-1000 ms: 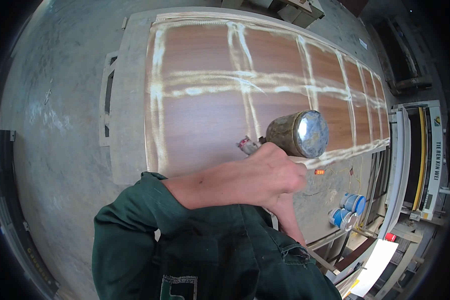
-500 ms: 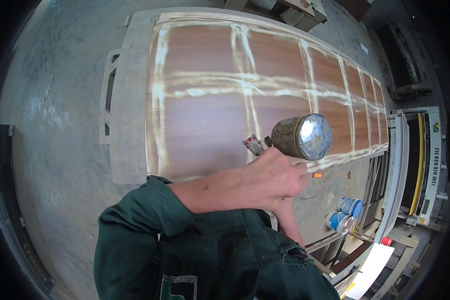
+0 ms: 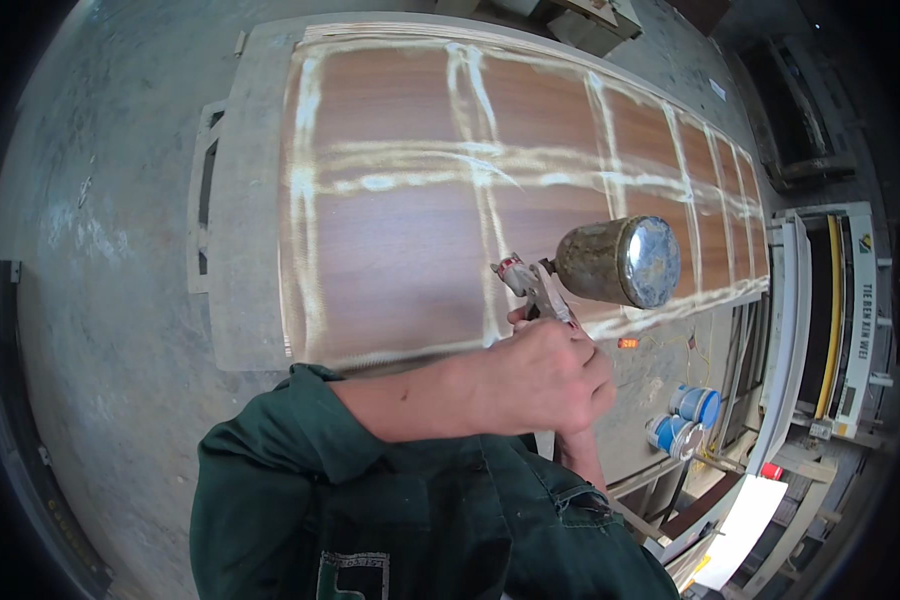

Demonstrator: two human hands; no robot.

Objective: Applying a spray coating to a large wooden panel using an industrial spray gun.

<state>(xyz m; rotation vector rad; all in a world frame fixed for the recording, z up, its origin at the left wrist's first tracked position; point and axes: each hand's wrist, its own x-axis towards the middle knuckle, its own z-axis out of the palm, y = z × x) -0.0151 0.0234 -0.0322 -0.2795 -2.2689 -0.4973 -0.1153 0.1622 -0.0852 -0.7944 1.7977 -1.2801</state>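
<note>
A long brown wood-veneer panel (image 3: 400, 230) lies flat, crossed by glossy wet streaks in a grid. Above its near edge is a spray gun (image 3: 535, 290) with a worn metal cup (image 3: 618, 262), its nozzle pointing away to the left. My left hand (image 3: 545, 380), at the end of a green sleeve, is wrapped around the gun's handle. My right hand (image 3: 582, 455) comes up from below and grips the same handle. Only its wrist shows, since the left hand covers it.
The panel rests on a larger pale board (image 3: 245, 250) over a dusty concrete floor (image 3: 100, 300). Two blue-and-white cans (image 3: 682, 420) stand at the right. A pale machine frame with a yellow strip (image 3: 835, 310) runs along the right edge.
Both hands and the spray gun have drifted slightly to the right along the panel's near edge. The grip is unchanged.
</note>
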